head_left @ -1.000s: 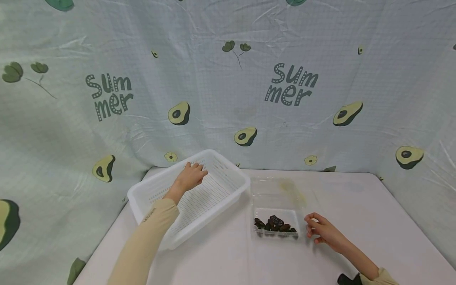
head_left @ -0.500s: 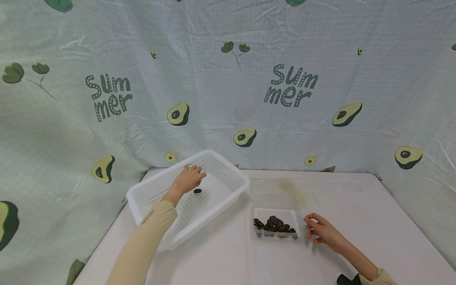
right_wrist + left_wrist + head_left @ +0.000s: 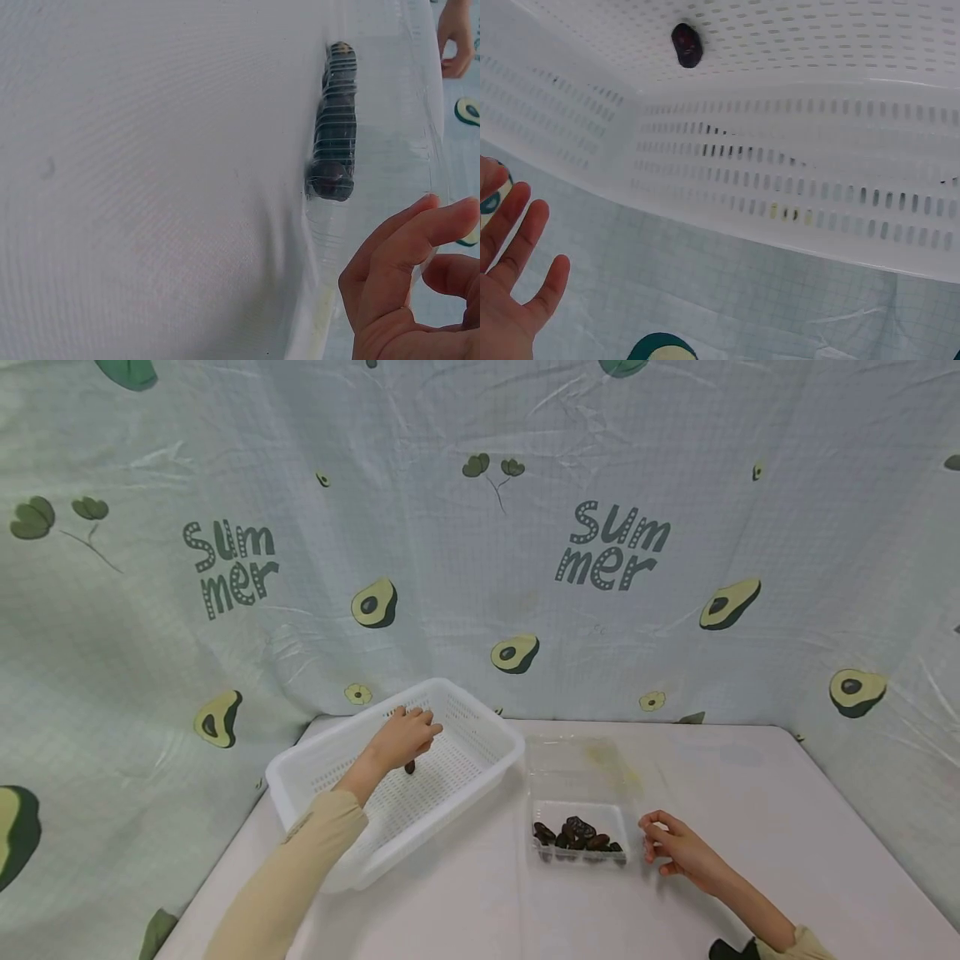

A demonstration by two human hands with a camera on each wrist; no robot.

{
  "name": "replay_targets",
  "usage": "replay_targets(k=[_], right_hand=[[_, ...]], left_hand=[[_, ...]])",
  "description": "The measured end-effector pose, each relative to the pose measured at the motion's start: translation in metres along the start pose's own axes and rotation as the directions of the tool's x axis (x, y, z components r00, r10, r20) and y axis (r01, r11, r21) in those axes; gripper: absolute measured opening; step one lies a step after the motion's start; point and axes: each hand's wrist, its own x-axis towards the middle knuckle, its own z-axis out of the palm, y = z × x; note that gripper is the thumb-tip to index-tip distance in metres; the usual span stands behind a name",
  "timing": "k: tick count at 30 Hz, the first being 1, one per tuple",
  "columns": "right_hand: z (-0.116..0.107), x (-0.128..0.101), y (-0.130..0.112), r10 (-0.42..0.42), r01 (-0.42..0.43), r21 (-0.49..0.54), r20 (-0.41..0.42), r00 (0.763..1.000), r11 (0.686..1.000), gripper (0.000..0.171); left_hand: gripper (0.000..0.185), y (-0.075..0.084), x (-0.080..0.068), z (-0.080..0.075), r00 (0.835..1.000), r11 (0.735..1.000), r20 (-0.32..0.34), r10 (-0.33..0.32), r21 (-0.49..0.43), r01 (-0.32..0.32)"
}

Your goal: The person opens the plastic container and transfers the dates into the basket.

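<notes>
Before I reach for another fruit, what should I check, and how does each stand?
1. Left hand unloaded: ok, fingers spread, nothing visible in them.
2. One fruit inside the white basket: ok, lying apart from that hand.
3. Clear container open: ok.
4. Fruit pile inside it: ok, several dark pieces.
5. Right hand off the container: cannot tell, it is beside the edge, contact unclear.

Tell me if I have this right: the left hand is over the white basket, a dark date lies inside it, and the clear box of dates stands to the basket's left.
Not quite: the clear box stands to the right of the white basket, as the head view shows. The left hand is over the basket, and a dark date lies inside it.
</notes>
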Motion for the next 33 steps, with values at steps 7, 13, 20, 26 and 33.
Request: replay_targets(k=[7,13,20,26,33], right_hand=[[-0.002,0.002,-0.002,0.005,-0.005,0.004,0.005,1.000,1.000,0.035],[-0.005,0.003,-0.003,-0.003,0.003,-0.003,0.019,1.000,1.000,0.037],[-0.007,0.004,-0.003,0.003,-0.003,-0.004,0.021,1.000,1.000,0.035],[-0.007,0.004,-0.002,0.000,0.000,-0.006,0.020,1.000,1.000,0.038],[-0.007,0.004,-0.002,0.000,0.000,-0.003,0.020,1.000,1.000,0.038]], left_hand=[[0.003,0.020,0.013,-0.026,0.997,0.994,-0.069,0.041,-0.099,-0.048],[0.006,0.039,0.023,-0.047,0.987,0.989,-0.119,0.105,-0.093,-0.116],[0.004,0.061,0.035,-0.071,0.972,0.984,-0.156,0.173,-0.024,-0.179],[0.007,0.080,0.043,-0.085,0.965,0.975,-0.138,0.223,0.045,-0.219],[0.009,0.104,0.049,-0.084,0.955,0.965,-0.143,0.262,0.061,-0.255]])
